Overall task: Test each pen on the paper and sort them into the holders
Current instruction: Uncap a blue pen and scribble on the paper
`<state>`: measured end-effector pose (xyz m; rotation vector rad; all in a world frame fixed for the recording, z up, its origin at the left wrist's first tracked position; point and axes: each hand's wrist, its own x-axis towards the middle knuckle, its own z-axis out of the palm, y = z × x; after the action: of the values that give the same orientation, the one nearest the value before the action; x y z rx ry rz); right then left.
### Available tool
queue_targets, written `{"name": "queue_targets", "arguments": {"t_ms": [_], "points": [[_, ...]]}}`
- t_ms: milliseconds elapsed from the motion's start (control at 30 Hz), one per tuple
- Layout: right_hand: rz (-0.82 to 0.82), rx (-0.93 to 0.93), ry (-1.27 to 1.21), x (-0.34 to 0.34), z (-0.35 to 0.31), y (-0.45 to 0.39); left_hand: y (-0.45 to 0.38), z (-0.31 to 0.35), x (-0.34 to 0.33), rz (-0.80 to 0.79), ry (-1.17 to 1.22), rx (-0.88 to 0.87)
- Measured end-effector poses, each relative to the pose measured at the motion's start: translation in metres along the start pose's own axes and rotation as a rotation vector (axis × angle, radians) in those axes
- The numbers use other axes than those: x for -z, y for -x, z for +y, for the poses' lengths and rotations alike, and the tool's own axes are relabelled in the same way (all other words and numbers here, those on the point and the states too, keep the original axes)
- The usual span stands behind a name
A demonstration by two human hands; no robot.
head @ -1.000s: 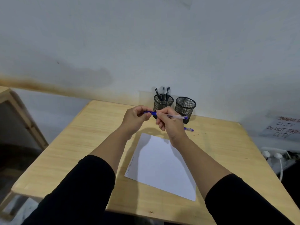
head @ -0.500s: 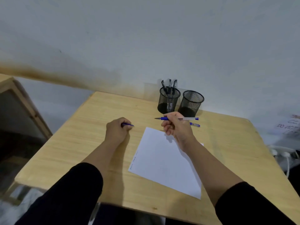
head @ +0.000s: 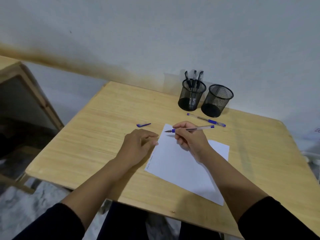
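My right hand (head: 190, 137) grips an uncapped blue pen (head: 194, 129), held level just above the top corner of the white paper (head: 180, 167), tip pointing left. My left hand (head: 138, 146) rests flat on the table with its fingertips at the paper's left edge, holding nothing. The pen's blue cap (head: 143, 125) lies on the table left of the paper. A second capped blue pen (head: 206, 120) lies in front of the two black mesh holders. The left holder (head: 191, 95) has three dark pens in it; the right holder (head: 217, 101) looks empty.
The wooden table (head: 97, 135) stands against a white wall. Small handwriting runs along the paper's left edge. A wooden piece of furniture (head: 26, 84) stands to the left, apart from the table.
My left hand pulled the cap off, laid it on the table and moved to the paper's edge. My right hand lowered the uncapped pen towards the paper.
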<state>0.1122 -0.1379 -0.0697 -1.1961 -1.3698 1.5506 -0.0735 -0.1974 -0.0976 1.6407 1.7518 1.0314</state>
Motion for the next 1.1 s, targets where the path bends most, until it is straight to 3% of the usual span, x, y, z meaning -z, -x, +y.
{"name": "queue_targets", "arguments": {"t_ms": [333,667,1100], "points": [[-0.004,0.015,0.057,-0.033,0.005,-0.009,0.002,-0.01,0.001,-0.089,-0.153,-0.107],[-0.005,0.162,0.376,-0.035,0.026,-0.01,0.001,-0.018,0.001,-0.121,-0.192,-0.14],[-0.042,0.174,0.425,-0.037,0.023,-0.007,0.001,-0.016,0.002,-0.127,-0.213,-0.137]]}}
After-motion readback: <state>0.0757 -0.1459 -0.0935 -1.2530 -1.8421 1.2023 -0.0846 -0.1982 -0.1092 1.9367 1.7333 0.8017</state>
